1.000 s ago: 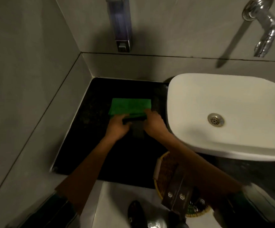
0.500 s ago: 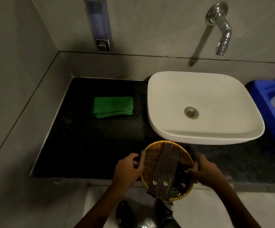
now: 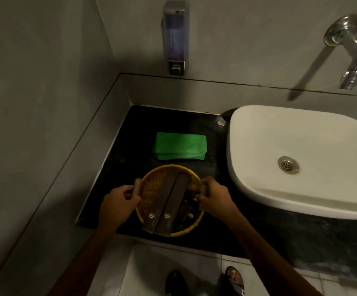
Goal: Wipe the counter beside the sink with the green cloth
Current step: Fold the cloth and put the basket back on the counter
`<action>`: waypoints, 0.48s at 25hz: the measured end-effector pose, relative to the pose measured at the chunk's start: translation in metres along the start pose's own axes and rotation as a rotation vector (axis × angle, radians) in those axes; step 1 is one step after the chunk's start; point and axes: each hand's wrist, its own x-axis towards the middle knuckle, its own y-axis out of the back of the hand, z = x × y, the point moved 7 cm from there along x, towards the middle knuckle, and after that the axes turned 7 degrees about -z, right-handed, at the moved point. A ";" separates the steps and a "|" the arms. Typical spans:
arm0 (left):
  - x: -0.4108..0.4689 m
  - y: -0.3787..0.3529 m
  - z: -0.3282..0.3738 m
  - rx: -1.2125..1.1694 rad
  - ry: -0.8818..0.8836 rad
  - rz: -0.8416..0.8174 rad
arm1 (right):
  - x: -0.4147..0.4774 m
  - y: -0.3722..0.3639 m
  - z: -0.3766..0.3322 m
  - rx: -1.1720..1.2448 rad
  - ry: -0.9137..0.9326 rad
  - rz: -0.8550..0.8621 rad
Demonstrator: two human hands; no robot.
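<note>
The green cloth [image 3: 179, 145] lies folded on the black counter [image 3: 130, 150], left of the white sink [image 3: 301, 150]; no hand touches it. Just in front of the cloth sits a round wicker basket [image 3: 152, 184] holding long brown packets [image 3: 169, 201]. My left hand [image 3: 117, 199] grips the basket's left handle and my right hand [image 3: 214, 199] grips its right handle. The basket rests on or just above the counter near its front edge; I cannot tell which.
A soap dispenser [image 3: 175, 39] hangs on the back wall above the counter. A chrome tap [image 3: 352, 52] juts out over the sink. Grey walls close in the counter's left and back. Tiled floor and feet in sandals [image 3: 233, 280] show below.
Both hands let go of the green cloth, took the wicker basket by its handles in front of the sink and carried it left onto the counter in front of the cloth.
</note>
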 end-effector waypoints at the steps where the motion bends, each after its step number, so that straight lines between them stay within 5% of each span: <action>1: 0.007 0.005 -0.010 -0.003 0.020 0.005 | 0.009 -0.010 -0.012 0.001 0.020 -0.016; 6: 0.060 0.047 -0.017 0.088 0.058 -0.083 | 0.056 -0.012 -0.014 -0.016 -0.024 -0.169; 10: 0.165 0.047 0.065 -0.073 -0.096 -0.035 | 0.132 0.067 -0.019 0.021 -0.139 0.252; 12: 0.196 -0.007 0.097 -0.042 -0.101 -0.176 | 0.165 0.068 -0.020 -0.035 -0.268 0.218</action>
